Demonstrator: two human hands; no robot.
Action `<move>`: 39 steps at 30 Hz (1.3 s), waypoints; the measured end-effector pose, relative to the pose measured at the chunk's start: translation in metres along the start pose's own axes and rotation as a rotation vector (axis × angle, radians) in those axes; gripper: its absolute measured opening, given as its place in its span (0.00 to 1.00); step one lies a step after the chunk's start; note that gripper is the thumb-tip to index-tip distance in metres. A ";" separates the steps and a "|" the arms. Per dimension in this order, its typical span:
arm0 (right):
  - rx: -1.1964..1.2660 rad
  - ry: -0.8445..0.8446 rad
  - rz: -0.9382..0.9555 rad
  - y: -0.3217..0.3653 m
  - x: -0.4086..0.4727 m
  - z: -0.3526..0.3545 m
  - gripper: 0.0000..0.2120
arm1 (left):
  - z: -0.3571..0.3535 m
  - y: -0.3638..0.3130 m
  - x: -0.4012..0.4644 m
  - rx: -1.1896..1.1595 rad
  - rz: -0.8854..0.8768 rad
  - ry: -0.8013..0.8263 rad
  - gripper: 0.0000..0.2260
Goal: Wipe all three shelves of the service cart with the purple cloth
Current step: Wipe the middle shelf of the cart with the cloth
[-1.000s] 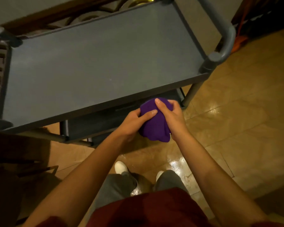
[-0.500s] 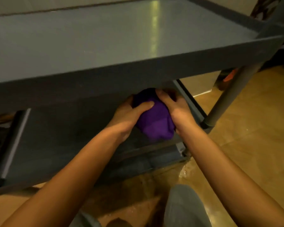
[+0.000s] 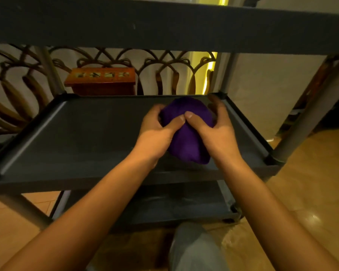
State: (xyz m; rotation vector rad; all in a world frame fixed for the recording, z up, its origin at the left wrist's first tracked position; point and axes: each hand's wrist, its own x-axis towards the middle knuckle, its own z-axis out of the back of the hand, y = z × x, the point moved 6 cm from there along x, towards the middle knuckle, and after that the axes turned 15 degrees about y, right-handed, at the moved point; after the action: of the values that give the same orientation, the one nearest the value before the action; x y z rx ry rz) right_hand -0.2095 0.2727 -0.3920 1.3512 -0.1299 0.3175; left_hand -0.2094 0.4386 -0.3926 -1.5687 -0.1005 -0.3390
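You find no legible text. The wooden box point(image 3: 102, 81) behind the cart bears a strip of pale marks on its front, too blurred to read.

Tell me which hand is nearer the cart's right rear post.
Right. The right hand grips the purple cloth just short of the right rear post; the left hand is farther left.

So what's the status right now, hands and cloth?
Left hand and right hand both grip the bunched purple cloth. Cloth on middle shelf, right side. Nothing in the way.
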 end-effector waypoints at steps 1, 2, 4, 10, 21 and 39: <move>-0.080 -0.023 0.036 0.004 -0.006 0.000 0.40 | 0.000 -0.001 -0.004 0.055 -0.027 -0.025 0.10; -0.143 -0.039 0.069 0.009 -0.013 0.000 0.42 | 0.000 -0.003 -0.008 0.114 -0.048 -0.052 0.10; -0.197 -0.001 0.133 0.016 -0.024 -0.004 0.42 | -0.001 -0.008 -0.014 0.168 -0.069 -0.096 0.10; -0.260 0.346 0.055 0.007 -0.019 -0.025 0.46 | 0.010 0.010 -0.022 -0.149 0.075 -0.028 0.05; -0.198 0.238 -0.148 -0.049 0.024 -0.018 0.32 | 0.054 0.034 -0.027 0.245 0.241 0.089 0.14; -0.345 -0.049 -0.235 -0.095 0.046 0.033 0.25 | 0.165 0.104 -0.043 1.172 0.655 0.064 0.56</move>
State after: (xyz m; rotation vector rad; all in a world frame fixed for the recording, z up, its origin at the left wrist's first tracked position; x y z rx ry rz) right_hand -0.1344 0.2299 -0.4609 1.0192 -0.0621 0.0589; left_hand -0.1975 0.6043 -0.5027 -0.3682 0.2345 0.1922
